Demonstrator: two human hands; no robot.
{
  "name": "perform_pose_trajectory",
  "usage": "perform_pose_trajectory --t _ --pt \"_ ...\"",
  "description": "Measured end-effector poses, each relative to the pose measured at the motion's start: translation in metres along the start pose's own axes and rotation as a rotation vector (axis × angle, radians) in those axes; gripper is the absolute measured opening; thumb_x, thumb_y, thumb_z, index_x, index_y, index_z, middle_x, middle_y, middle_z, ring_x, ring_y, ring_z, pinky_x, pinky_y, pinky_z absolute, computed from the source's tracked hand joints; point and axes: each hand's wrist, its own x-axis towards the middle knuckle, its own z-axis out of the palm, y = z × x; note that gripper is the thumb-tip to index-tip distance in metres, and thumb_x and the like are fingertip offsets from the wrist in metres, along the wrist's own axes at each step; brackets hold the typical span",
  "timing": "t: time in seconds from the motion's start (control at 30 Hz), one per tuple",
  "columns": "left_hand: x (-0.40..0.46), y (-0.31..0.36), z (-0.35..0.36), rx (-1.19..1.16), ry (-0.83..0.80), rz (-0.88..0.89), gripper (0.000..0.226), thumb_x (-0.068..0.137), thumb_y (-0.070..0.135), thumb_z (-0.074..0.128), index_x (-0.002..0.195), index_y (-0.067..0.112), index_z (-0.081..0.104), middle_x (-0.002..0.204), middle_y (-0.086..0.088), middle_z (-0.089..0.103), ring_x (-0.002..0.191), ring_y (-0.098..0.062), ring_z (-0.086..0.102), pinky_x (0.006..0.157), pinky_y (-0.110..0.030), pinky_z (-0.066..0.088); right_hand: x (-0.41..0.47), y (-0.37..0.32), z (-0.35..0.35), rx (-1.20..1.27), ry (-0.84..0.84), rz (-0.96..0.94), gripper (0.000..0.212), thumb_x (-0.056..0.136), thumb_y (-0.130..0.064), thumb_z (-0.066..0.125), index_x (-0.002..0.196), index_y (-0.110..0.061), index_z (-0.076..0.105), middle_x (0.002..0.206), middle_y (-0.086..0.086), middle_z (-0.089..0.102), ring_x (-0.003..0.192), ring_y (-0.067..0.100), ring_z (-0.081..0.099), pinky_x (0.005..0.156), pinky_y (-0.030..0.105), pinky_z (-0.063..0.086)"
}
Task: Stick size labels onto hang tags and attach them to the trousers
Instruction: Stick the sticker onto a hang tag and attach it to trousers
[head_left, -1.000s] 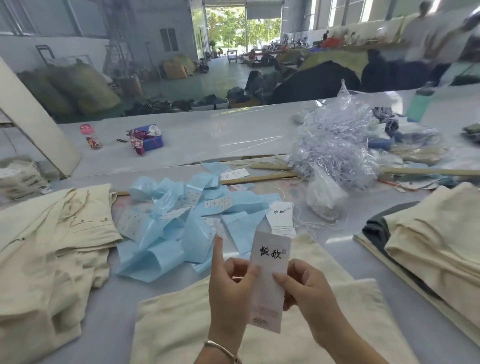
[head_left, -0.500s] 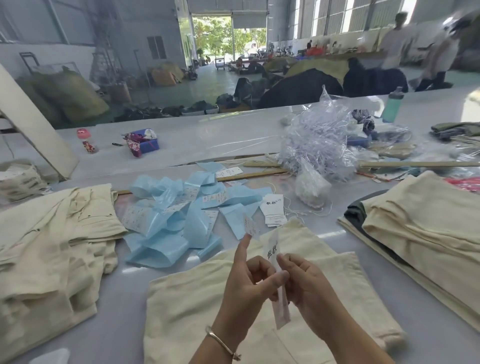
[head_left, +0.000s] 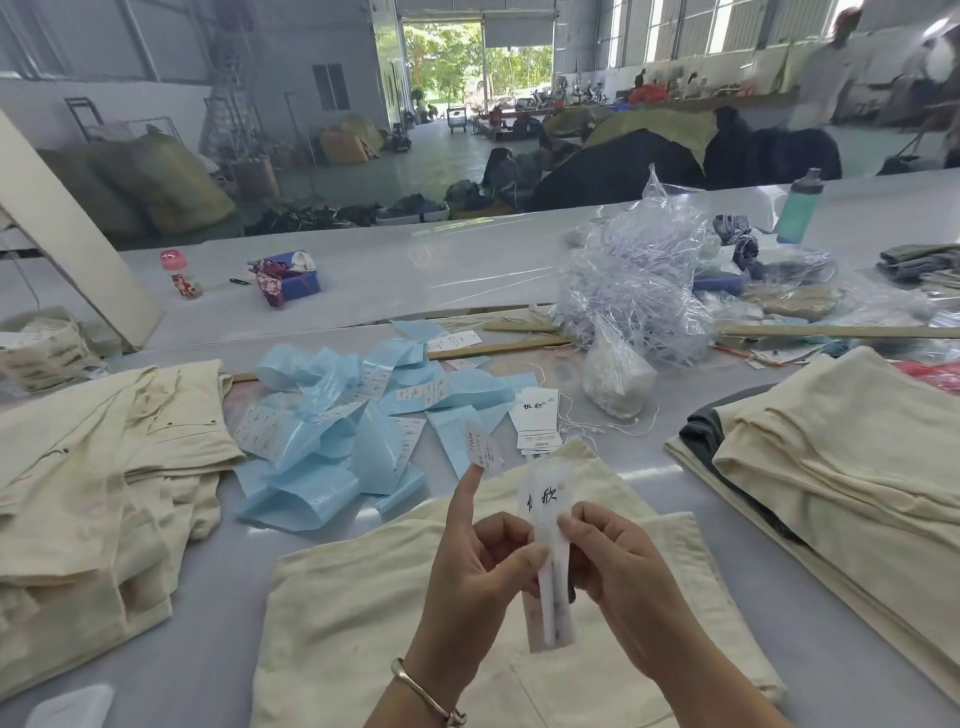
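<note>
Both hands hold a white hang tag (head_left: 549, 587) with black characters upright above a folded cream pair of trousers (head_left: 363, 613). My left hand (head_left: 475, 566) pinches the tag's left edge with thumb and curled fingers, and its raised index finger carries a small white size label (head_left: 484, 448) stuck on the tip. My right hand (head_left: 615, 571) pinches the tag's right edge. A small stack of white hang tags (head_left: 537, 422) lies just beyond the trousers, with thin white strings beside it.
A heap of pale blue label backing strips (head_left: 332, 415) lies ahead on the left. Cream trousers are piled at left (head_left: 93, 467) and stacked at right (head_left: 841, 457). A clear plastic bundle (head_left: 634, 280), a small white bag (head_left: 615, 371) and a green bottle (head_left: 800, 208) stand farther back.
The hang tag has turned from face-on to nearly edge-on between my hands. My left index finger has lifted, showing the size label on its tip. The camera view tilted slightly.
</note>
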Motion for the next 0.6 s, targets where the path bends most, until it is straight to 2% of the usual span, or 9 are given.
perform_pose_trajectory --t 0.07,0.1,0.17,0.23,0.37,0.47,0.53,0.6 --pt "0.002 -0.003 0.002 0.102 0.06 0.033 0.088 0.073 0.008 0.065 0.146 0.035 0.023 0.079 -0.024 0.059 0.076 -0.034 0.059 0.078 -0.056 0.052 0.003 0.001 -0.007 -0.093 0.034 -0.022 0.012 0.087 0.0 0.058 0.077 0.004 0.056 0.067 0.022 0.058 0.056 0.025 0.05 0.051 0.029 0.044" --pt "0.004 -0.005 0.003 0.163 0.093 0.063 0.086 0.074 0.01 0.062 0.144 0.039 0.022 0.077 -0.021 0.059 0.075 -0.029 0.058 0.079 -0.051 0.052 0.006 0.001 -0.011 -0.152 0.072 -0.046 0.005 0.082 0.003 0.06 0.081 0.006 0.057 0.069 0.022 0.061 0.055 0.024 0.053 0.05 0.029 0.046" --pt "0.007 -0.008 0.003 0.261 0.161 0.128 0.083 0.075 0.013 0.058 0.144 0.04 0.02 0.071 -0.008 0.056 0.071 -0.019 0.055 0.073 -0.034 0.05 0.015 0.004 -0.022 -0.252 0.194 -0.107 0.011 0.074 0.005 0.062 0.081 0.003 0.054 0.067 0.019 0.06 0.052 0.023 0.055 0.048 0.027 0.047" --pt "0.012 -0.011 0.002 0.336 0.231 0.163 0.082 0.077 0.015 0.055 0.146 0.04 0.018 0.07 0.002 0.054 0.067 -0.013 0.052 0.068 -0.025 0.048 0.028 0.009 -0.037 -0.343 0.31 -0.146 0.017 0.077 0.011 0.058 0.078 -0.003 0.048 0.063 0.016 0.054 0.05 0.021 0.05 0.047 0.025 0.045" --pt "0.022 -0.019 -0.006 0.476 0.359 0.201 0.08 0.089 0.015 0.053 0.14 0.06 0.011 0.071 0.005 0.052 0.065 -0.012 0.052 0.071 -0.036 0.053 0.065 0.022 -0.073 -0.502 0.432 -0.1 0.023 0.082 0.006 0.054 0.078 -0.016 0.049 0.061 0.008 0.053 0.049 0.017 0.046 0.046 0.028 0.042" --pt "0.028 -0.028 -0.015 0.58 0.423 0.175 0.084 0.095 0.007 0.053 0.141 0.062 0.009 0.071 0.006 0.052 0.064 -0.011 0.055 0.069 -0.041 0.055 0.108 0.03 -0.093 -0.556 0.413 0.027 0.022 0.078 0.009 0.052 0.074 -0.013 0.055 0.065 0.007 0.053 0.058 0.022 0.047 0.056 0.031 0.038" --pt "0.032 -0.035 -0.02 0.598 0.46 0.126 0.084 0.096 0.008 0.052 0.141 0.062 0.007 0.074 0.0 0.056 0.068 -0.014 0.062 0.068 -0.042 0.058 0.145 0.03 -0.101 -0.53 0.386 0.111 0.021 0.075 0.011 0.053 0.072 -0.01 0.056 0.069 0.008 0.053 0.06 0.021 0.045 0.055 0.028 0.038" --pt "0.036 -0.042 -0.026 0.625 0.5 0.103 0.084 0.096 0.007 0.052 0.142 0.059 0.006 0.071 0.0 0.055 0.065 -0.014 0.062 0.064 -0.035 0.057 0.187 0.027 -0.107 -0.459 0.364 0.158 0.023 0.075 0.014 0.052 0.071 -0.009 0.055 0.07 0.009 0.053 0.06 0.021 0.044 0.053 0.027 0.037"
